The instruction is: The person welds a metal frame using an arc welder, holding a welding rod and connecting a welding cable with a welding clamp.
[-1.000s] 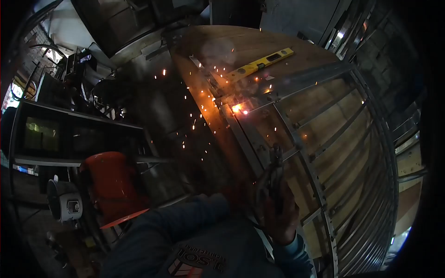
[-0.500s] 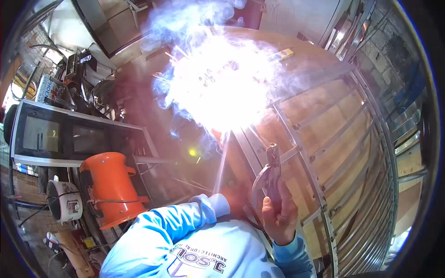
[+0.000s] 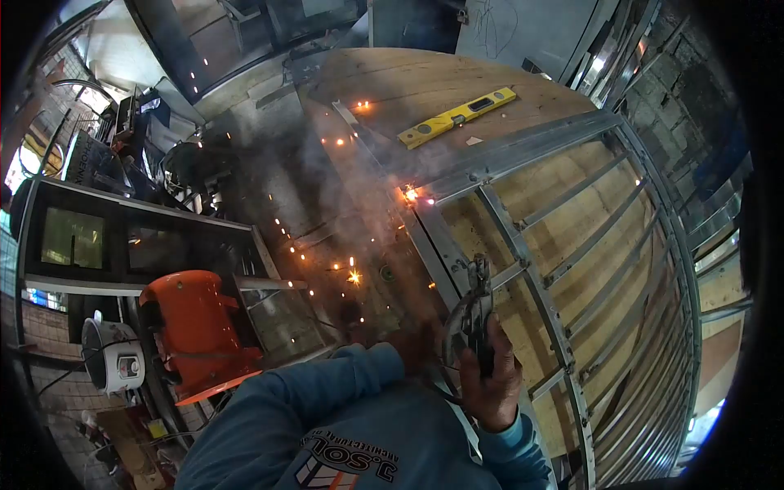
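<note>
My right hand [image 3: 494, 380] is closed around a dark welding electrode holder [image 3: 474, 314], its jaws pointing up and away from me. Beyond the jaws, a weld spot [image 3: 410, 194] glows orange at the corner of a grey metal frame [image 3: 523, 147]. My left hand [image 3: 415, 345] is in shadow beside the frame's near-left bar [image 3: 437, 249], to the left of the holder. Its fingers are too dark to make out. Sparks are scattered left of the bar, and thin smoke hangs around the glowing corner.
A yellow spirit level [image 3: 457, 118] lies on the wooden board [image 3: 367, 69] beyond the frame. Curved bars fill the frame's right side. To the left stand an orange blower [image 3: 196, 335], a white appliance with a dial [image 3: 113, 355] and a dark framed panel [image 3: 139, 237].
The blinding white arc has gone out, leaving a small orange glow and falling sparks. The smoke has thinned, and the level and frame corner now show. My right hand has stayed almost in place.
</note>
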Demonstrator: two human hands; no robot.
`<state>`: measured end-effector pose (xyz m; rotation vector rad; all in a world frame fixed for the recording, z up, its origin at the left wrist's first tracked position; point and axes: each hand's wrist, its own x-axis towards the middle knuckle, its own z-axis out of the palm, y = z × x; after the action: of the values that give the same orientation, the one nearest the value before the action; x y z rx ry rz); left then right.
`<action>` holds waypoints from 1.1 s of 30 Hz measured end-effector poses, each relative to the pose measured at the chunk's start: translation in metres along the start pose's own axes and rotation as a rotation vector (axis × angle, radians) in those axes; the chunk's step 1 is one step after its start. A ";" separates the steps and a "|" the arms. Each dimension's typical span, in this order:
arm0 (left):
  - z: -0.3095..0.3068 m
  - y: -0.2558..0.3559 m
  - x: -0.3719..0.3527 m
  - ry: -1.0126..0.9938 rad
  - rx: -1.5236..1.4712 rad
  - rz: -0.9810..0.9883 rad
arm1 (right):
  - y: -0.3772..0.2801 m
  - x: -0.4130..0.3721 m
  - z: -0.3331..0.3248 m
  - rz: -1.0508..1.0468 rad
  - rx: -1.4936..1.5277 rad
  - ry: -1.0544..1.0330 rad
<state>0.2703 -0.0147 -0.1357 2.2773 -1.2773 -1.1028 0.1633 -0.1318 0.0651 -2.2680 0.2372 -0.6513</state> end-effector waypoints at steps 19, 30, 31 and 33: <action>0.004 -0.001 -0.004 -0.009 0.000 0.002 | -0.005 0.003 -0.002 0.006 -0.036 0.011; 0.001 0.002 0.007 0.011 -0.001 0.022 | 0.005 0.002 0.001 0.018 0.088 -0.063; 0.002 0.004 0.008 0.015 -0.002 0.025 | 0.003 0.004 0.002 0.025 0.079 -0.059; 0.003 0.007 0.012 0.016 -0.010 0.029 | -0.001 0.005 0.001 0.087 0.105 -0.087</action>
<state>0.2679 -0.0283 -0.1395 2.2490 -1.2918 -1.0761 0.1679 -0.1325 0.0674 -2.1663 0.2516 -0.5073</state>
